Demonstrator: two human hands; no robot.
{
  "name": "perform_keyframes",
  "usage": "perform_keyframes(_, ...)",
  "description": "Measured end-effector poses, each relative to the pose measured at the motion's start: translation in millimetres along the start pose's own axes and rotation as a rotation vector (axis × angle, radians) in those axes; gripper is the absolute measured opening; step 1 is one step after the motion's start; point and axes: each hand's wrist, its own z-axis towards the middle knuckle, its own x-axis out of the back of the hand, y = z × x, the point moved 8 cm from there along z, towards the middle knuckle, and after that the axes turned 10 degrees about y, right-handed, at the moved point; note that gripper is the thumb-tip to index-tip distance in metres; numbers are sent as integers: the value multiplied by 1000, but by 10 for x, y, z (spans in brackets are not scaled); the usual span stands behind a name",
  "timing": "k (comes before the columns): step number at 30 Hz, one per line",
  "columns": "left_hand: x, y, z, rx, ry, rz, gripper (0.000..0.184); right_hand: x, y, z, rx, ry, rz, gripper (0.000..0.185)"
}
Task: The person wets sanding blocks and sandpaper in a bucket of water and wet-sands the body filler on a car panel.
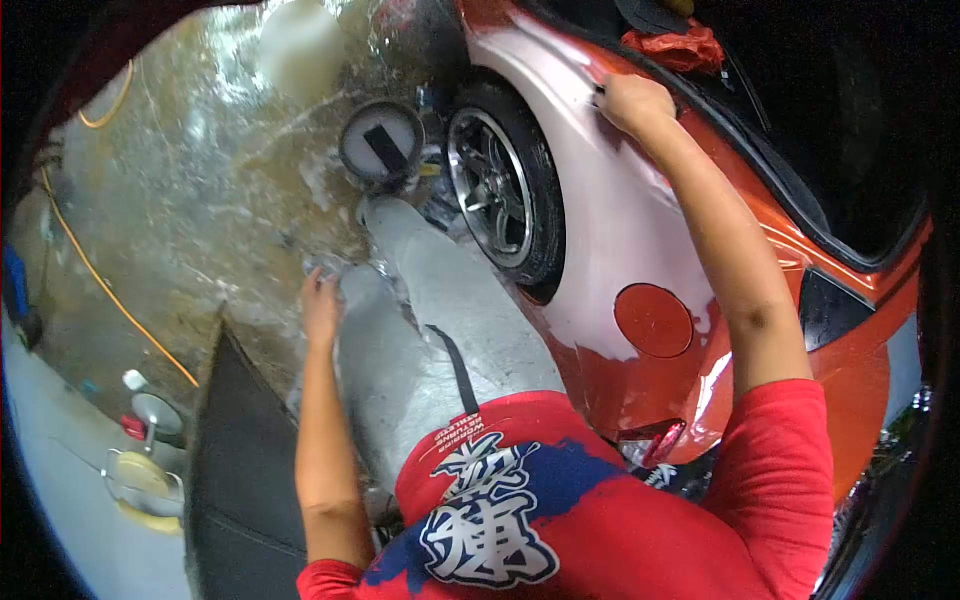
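Observation:
Up at the car's rear fender [600,190], my right hand [640,103] presses on the panel close to the door opening. Its fingers are curled, and a small dark edge shows at the fingertips; what it belongs to is too small to name. Pale whitish-pink covers much of the orange-red fender, around the wheel arch and the round fuel door [653,320]. My left hand [320,307] rests beside my left knee, fingers loosely apart, with nothing visible in it. The car wheel [495,188] stands just past my knees.
A round bucket [382,142] with a black rectangular pad [385,148] across it stands by the tire on the wet floor. An orange hose [110,285] runs along the left. A dark panel [240,480] lies at lower left. Red plastic [675,48] sits inside the car.

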Motion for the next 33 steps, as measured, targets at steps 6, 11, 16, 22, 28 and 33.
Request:
perform_keyframes(6,422,-1915,-368,213,67,205,54,-169,11,-364,108,343,-148,31)
perform_keyframes(11,374,-2770,-545,346,132,139,52,-281,-421,445,103,399,-267,24)
perform_keyframes(16,132,-2761,-547,332,124,-2,50,-215,-517,357,104,404,-247,30)
perform_keyframes(22,-10,-2571,-351,321,170,-110,47,-237,-233,-112,118,456,-285,35)
perform_keyframes(28,-8,-2221,-188,354,276,-195,45,-313,-685,842,46,425,-272,33)
perform_keyframes(33,-47,-2321,-183,329,194,-266,47,-236,-184,-101,-54,340,-261,36)
